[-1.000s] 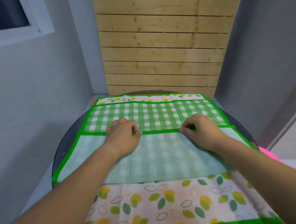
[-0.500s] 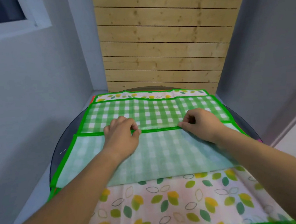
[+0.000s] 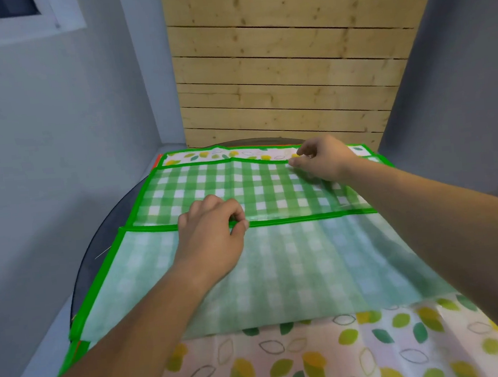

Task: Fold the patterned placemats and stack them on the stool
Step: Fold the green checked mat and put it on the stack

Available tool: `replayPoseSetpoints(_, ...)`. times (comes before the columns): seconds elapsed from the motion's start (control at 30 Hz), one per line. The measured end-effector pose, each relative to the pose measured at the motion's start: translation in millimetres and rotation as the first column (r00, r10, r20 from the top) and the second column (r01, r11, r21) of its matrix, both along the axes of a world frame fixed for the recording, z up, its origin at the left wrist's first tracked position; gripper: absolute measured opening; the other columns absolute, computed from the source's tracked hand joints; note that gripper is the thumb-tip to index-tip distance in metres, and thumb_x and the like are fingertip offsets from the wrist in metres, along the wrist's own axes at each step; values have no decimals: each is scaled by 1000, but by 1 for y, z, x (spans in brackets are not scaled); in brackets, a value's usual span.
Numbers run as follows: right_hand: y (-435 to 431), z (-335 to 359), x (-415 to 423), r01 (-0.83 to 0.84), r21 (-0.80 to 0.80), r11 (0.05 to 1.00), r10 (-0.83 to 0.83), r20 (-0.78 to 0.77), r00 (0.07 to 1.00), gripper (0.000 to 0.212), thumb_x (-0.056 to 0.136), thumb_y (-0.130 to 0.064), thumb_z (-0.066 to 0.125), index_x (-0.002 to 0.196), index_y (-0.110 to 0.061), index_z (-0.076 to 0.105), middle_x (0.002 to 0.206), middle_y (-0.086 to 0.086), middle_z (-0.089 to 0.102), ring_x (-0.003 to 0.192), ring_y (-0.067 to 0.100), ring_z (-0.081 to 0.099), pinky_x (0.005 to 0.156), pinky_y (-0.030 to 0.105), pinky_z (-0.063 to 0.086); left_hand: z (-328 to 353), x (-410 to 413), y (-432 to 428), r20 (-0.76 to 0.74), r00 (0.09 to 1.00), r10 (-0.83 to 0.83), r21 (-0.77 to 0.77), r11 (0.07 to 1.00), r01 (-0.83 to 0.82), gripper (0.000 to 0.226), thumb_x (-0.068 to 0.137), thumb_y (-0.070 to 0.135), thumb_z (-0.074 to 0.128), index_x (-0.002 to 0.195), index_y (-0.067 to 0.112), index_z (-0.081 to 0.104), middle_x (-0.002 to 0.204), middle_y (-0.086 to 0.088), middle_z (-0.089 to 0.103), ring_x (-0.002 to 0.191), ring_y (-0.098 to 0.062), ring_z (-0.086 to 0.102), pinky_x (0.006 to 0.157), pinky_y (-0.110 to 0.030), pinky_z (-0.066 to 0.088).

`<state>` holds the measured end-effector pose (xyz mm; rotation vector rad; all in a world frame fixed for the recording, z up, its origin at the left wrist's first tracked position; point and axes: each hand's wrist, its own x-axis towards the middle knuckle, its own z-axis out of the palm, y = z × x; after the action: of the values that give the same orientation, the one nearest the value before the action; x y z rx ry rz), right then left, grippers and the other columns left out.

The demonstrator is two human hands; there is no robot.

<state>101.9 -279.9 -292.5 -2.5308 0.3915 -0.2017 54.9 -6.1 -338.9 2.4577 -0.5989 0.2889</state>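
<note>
**Folding a checked placemat**

Atop the near leaf-print placemat (image 3: pixel 319 361), the left grip (image 3: pixel 212 231) is pinching the turned-over edge of the checked placemat (image 3: pixel 211 186); the right grip (image 3: pixel 321 158) is pinching its far hem. Uneven tugging is risking a skewed fold.

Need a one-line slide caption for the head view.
Left hand pinches the folded edge of the green checked placemat; right hand pinches its far edge.
</note>
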Motion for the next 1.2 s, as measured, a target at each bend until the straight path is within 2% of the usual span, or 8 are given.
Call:
replayPoseSetpoints(0.13, 1, -2, 9, 7, -41, 999, -7, -1, 1000, 49, 77, -62, 72, 105, -22, 66, 89, -6, 69, 70, 14, 67, 67, 30, 54, -1, 2, 0, 6, 1000, -3, -13, 1000, 3, 9, 92, 35, 64, 85, 36, 58, 95, 16, 50, 99, -9, 41, 84, -28, 20)
replayPoseSetpoints(0.27, -1, -1, 13, 1, -50, 999, -3, -43, 999, 52, 73, -70, 68, 99, -26, 63, 79, -2, 73, 64, 19, 71, 61, 42, 61, -2, 1, 1, 10, 1000, 0, -10, 1000, 0, 8, 92, 36, 64, 86, 36, 59, 96, 16, 51, 99, -9, 42, 87, -29, 23)
replayPoseSetpoints(0.4, -4, 4, 17, -26, -90, 996, 21, -61, 998, 52, 74, -73, 65, 96, -26, 65, 73, -1, 73, 64, 14, 66, 67, 32, 55, -2, 1, 0, 10, 1000, 0, -11, 1000, 1, 7, 92, 36, 63, 86, 36, 59, 97, 16, 51, 100, -9, 42, 88, -29, 23)
replayPoseSetpoints(0.6, -4, 18, 5, -71, 100, 992, 68, 26, 997, 38, 84, -52, 72, 88, -15, 69, 67, 2, 58, 55, 16, 55, 44, 23, 44, -2, 1, 1, 6, 1000, 5, -22, 1000, -5, 7, 91, 37, 64, 86, 36, 60, 97, 17, 52, 100, -8, 42, 88, -29, 23)
replayPoseSetpoints(0.7, -1, 30, -8, -112, 84, 990, 99, 146, 984, 35, 88, -41, 71, 87, -7, 69, 71, 2, 50, 63, 15, 45, 55, 23, 38, 2, -2, 0, 30, 1000, 5, -9, 1000, -5, 7, 92, 36, 63, 96, 34, 59, 100, 15, 53, 101, -11, 46, 88, -30, 28)
replayPoseSetpoints(0.8, 3, 46, -27, -151, -27, 988, 154, 176, 972, 29, 89, -41, 69, 80, -13, 69, 69, -2, 55, 64, 14, 47, 63, 27, 41, 9, -10, -2, 122, 993, -8, 34, 999, 4, 21, 95, 34, 59, 112, 22, 58, 103, 5, 57, 100, -20, 52, 90, -39, 41)
replayPoseSetpoints(1.07, 31, 99, -108, -177, -351, 919, 253, 185, 949, 24, 92, -47, 62, 90, -26, 73, 81, -16, 63, 90, 16, 61, 94, 39, 42, 63, -38, 2, 416, 906, -79, -26, 995, 99, 23, 89, 28, 56, 102, 11, 63, 106, -4, 59, 100, -26, 53, 87, -35, 38)
replayPoseSetpoints(1.2, 42, 105, -150, -216, -397, 892, 306, 180, 935, 21, 92, -45, 63, 89, -26, 74, 82, -15, 63, 87, 18, 62, 90, 40, 46, 87, -61, 11, 469, 877, -108, -1, 993, 122, 32, 86, 28, 60, 111, 7, 62, 125, -11, 54, 116, -34, 51, 96, -46, 41)
